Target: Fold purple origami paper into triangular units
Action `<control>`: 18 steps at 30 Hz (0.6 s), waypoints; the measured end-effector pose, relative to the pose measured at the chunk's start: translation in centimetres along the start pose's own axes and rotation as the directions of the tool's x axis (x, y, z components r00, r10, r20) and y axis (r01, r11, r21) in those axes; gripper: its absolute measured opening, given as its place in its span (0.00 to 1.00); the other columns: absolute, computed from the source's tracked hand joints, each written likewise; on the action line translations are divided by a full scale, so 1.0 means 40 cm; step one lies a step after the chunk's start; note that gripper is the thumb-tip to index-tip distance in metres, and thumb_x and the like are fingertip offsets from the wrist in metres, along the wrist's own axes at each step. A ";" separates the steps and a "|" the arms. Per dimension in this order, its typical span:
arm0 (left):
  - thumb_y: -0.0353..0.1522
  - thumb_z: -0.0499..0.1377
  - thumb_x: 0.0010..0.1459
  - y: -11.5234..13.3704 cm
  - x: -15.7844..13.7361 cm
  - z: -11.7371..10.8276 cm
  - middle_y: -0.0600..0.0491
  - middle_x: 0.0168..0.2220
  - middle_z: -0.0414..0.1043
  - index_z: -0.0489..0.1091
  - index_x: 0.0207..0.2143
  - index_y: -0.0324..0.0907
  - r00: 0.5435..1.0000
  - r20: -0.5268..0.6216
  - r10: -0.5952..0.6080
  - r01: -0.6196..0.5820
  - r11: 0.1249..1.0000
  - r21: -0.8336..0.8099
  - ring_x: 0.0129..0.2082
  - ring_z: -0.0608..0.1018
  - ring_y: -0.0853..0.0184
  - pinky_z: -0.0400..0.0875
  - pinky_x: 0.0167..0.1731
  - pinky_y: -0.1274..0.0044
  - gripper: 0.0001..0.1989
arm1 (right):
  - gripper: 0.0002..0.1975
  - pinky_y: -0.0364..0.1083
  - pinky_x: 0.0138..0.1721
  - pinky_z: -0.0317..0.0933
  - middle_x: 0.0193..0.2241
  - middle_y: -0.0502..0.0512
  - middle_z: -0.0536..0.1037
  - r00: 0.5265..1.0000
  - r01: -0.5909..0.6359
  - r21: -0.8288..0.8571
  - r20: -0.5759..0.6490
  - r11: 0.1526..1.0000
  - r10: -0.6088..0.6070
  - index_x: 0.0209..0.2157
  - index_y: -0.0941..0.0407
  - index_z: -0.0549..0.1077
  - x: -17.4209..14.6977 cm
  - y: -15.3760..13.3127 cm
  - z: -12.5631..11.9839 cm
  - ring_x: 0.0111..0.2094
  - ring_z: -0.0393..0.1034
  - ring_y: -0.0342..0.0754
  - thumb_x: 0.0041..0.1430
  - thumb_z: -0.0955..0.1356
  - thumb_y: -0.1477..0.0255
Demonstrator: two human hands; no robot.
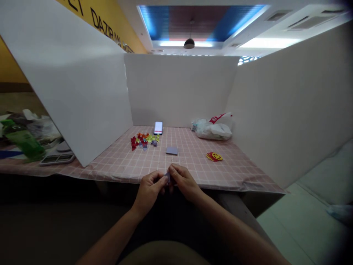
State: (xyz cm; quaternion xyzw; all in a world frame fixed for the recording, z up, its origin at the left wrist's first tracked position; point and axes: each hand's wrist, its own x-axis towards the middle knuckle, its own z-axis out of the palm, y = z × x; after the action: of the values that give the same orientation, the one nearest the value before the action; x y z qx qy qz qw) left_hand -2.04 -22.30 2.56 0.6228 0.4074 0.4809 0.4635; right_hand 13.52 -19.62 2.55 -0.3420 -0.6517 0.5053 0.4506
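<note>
A small piece of purple paper (pixel 168 177) is pinched between both hands just over the table's front edge. My left hand (pixel 151 187) grips it from the left, thumb on top. From the right, my right hand (pixel 184 181) closes its thumb and fingers on the same piece; the fingertips hide much of it. Beyond the hands lies a stack of square purple paper (pixel 172 151). Farther back on the left sits a pile of small folded paper pieces (pixel 143 140) in red, orange, yellow and purple.
Red and yellow flat cutouts (pixel 214 156) lie to the right. A phone (pixel 158 127) stands upright at the back, and a white plastic bag (pixel 213 129) rests at the back right. White panels (pixel 182 88) enclose the checked tablecloth (pixel 190 169). A kitchen scale (pixel 57 158) and green bottle (pixel 23 140) are outside, left.
</note>
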 end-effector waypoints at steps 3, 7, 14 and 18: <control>0.39 0.59 0.60 -0.005 -0.014 0.010 0.56 0.21 0.69 0.72 0.26 0.39 0.999 0.002 -0.036 0.036 0.999 -0.004 0.22 0.69 0.70 0.63 0.28 0.78 0.15 | 0.20 0.39 0.17 0.54 0.18 0.44 0.68 1.000 -0.025 0.011 -0.007 1.000 0.025 0.28 0.55 0.65 -0.023 0.004 -0.001 0.15 0.61 0.39 0.60 0.67 0.53; 0.39 0.59 0.60 -0.002 -0.021 0.023 0.57 0.22 0.67 0.73 0.26 0.39 0.997 0.064 -0.034 0.033 0.999 0.028 0.21 0.69 0.71 0.62 0.27 0.78 0.14 | 0.22 0.39 0.16 0.49 0.15 0.44 0.65 0.997 0.015 -0.141 -0.070 0.990 -0.026 0.22 0.55 0.63 -0.047 0.005 -0.016 0.14 0.57 0.37 0.66 0.64 0.57; 0.40 0.61 0.59 -0.011 -0.037 0.053 0.56 0.22 0.70 0.71 0.28 0.39 0.994 -0.101 -0.053 0.049 0.998 -0.035 0.22 0.71 0.70 0.65 0.27 0.78 0.13 | 0.15 0.40 0.19 0.58 0.22 0.45 0.71 1.000 -0.016 0.088 0.028 0.996 0.013 0.30 0.55 0.65 -0.066 0.013 -0.020 0.17 0.64 0.39 0.60 0.69 0.58; 0.38 0.61 0.59 -0.007 -0.045 0.059 0.55 0.25 0.71 0.72 0.30 0.39 0.997 -0.066 -0.039 0.038 0.999 -0.025 0.24 0.72 0.70 0.66 0.28 0.78 0.11 | 0.12 0.39 0.19 0.57 0.21 0.45 0.70 1.000 0.004 0.029 -0.025 1.000 -0.003 0.30 0.56 0.66 -0.090 0.009 -0.021 0.16 0.63 0.39 0.61 0.67 0.63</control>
State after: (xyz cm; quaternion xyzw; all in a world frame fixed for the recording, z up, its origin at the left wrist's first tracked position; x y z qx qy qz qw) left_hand -0.12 -24.37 1.63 0.5930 0.4289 0.4971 0.4662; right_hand 15.61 -22.49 1.38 -0.3405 -0.6393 0.5095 0.4644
